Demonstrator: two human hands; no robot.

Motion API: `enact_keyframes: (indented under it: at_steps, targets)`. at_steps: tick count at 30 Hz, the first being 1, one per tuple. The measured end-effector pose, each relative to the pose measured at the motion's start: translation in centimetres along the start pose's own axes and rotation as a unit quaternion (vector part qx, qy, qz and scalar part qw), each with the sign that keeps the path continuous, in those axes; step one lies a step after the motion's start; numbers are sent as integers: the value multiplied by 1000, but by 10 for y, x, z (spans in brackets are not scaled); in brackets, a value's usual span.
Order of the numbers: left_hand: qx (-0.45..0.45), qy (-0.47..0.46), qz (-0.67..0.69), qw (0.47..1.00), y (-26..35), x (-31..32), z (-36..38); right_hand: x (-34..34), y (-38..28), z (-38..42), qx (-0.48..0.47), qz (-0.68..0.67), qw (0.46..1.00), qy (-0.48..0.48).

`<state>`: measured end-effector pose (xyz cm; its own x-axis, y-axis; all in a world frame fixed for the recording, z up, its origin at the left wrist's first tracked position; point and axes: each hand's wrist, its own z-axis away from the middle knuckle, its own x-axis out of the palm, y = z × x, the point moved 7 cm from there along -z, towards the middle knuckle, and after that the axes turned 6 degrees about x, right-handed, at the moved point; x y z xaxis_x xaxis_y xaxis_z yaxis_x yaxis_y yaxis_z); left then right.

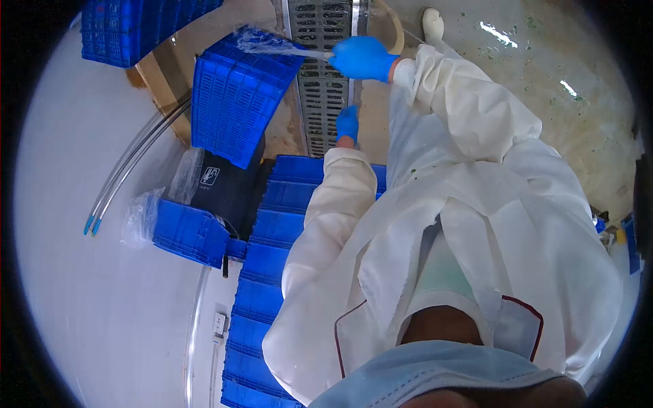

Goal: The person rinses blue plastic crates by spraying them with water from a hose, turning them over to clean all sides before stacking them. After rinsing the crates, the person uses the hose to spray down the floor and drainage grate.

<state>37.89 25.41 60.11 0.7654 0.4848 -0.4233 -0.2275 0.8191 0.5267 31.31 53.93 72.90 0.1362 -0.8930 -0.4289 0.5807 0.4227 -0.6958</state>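
My right hand (362,58), in a blue glove, is closed on the end of a stretched strip of clear plastic film (275,46). The film runs left to the top of a tilted blue crate (235,95) with slotted sides. Lower down, my left hand (347,124), also blue-gloved, hangs above the floor beside the metal drain grate. Its fingers look curled; what they hold, if anything, is hidden.
A metal drain grate (324,102) runs along the wet floor. Stacked blue crates (262,285) stand beside my left arm. Another blue crate (126,34) is at the upper left. A black bin (221,187), crumpled film (141,216) and metal pipes (132,160) lie near the wall.
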Motion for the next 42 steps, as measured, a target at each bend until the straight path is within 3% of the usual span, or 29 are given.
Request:
enact_keyframes:
  at_steps: [7,10,13,16,19,21,22,24,26,27,30,32,38,39,42]
  targets:
    - [7,-7,0,1000,6,-2,0,0,-14,-7,-15,1,1000,-10]
    - [42,-12,-60,997,-33,3,-15,4,-9,-15,3,-7,1000,5]
    - [-16,-11,12,1000,-64,10,-18,10,6,-22,40,4,999,3]
    - [-23,3,26,999,-21,3,-2,15,10,-22,55,30,998,-29]
    - [-9,6,-226,974,-15,-13,-13,15,10,-22,54,8,997,-51]
    - [180,-24,-491,852,-42,-28,-43,12,12,-21,27,20,999,-28]
    - [125,-4,-450,884,-39,-59,-66,15,21,-30,16,29,999,-16]
    - [-11,168,-177,970,-69,-136,-105,26,40,-43,42,25,999,-25]
    - [55,320,-93,941,-84,-185,-143,44,65,-55,50,29,998,-27]
    - [198,317,-252,893,-44,-192,-156,54,79,-59,46,37,998,-25]
    - [-3,348,-280,895,-35,-209,-186,85,128,-59,61,87,993,-58]
    - [-187,351,-424,814,-58,-213,-212,102,154,-51,57,109,990,-72]
    - [-273,350,-511,736,-53,-207,-218,104,178,-33,25,104,992,-60]
    - [-224,366,-475,768,-55,-213,-216,102,179,-35,29,96,993,-60]
    - [-174,339,-481,790,-41,-216,-221,86,184,-43,38,83,995,-40]
